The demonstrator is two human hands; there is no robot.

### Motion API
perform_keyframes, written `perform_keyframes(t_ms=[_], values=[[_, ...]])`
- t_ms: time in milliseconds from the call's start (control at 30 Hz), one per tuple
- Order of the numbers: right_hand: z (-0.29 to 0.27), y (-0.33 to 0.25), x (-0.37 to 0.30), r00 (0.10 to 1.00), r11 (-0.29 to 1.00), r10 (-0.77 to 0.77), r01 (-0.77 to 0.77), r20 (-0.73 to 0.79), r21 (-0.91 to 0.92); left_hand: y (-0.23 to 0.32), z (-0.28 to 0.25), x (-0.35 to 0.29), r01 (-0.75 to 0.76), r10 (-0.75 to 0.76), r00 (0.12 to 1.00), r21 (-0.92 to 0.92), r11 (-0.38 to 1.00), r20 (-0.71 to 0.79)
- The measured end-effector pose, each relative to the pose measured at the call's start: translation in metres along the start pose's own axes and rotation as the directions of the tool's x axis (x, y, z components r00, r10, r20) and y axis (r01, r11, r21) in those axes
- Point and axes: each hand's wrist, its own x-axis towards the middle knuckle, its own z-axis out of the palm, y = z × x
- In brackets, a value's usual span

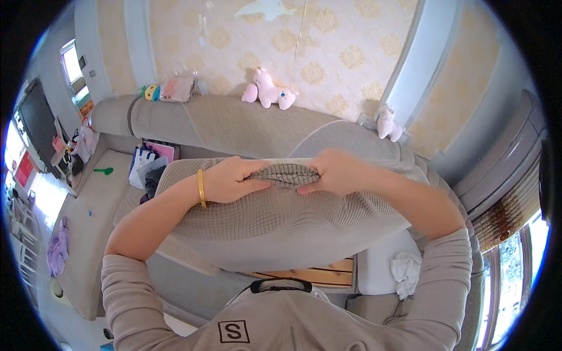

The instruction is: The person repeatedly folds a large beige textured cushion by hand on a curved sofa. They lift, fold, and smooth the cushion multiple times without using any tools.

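A large sofa cushion (293, 248) stands upright in front of me, partly wrapped in a grey-beige ribbed stretch cover (228, 216). My left hand (231, 178), below a gold bangle (202, 188) on the wrist, pinches the left end of a gathered fold of that cover. At the fold's right end my right hand (336, 171) grips the same fabric with thumb and fingers. Between both hands the bunched ribbing lies along the cushion's upper part. The cushion's smooth lower side shows no ribbed fabric.
Behind the cushion runs a grey sofa back (234, 128) carrying a pink plush toy (269, 90), a white plush toy (389, 124) and a plastic-wrapped package (177, 89). Wooden slats (316, 273) show below. A white cloth (405, 274) lies at right, a purple cloth (58, 248) at left.
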Motion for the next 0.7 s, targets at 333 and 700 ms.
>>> perform_keyframes(t_ms=[333, 700], values=[[0.047, 0.048, 0.031, 0.862, 0.852, -0.403, 0.476, -0.307, 0.218, -0.005, -0.002, -0.002, 0.139, -0.13, 0.989, -0.146, 0.979, 0.068], [0.043, 0.062, 0.035, 0.912, 0.808, -0.385, 0.408, -0.142, 0.425, 0.02, -0.02, -0.002, 0.038, -0.205, 0.881, 0.367, 0.929, 0.427]])
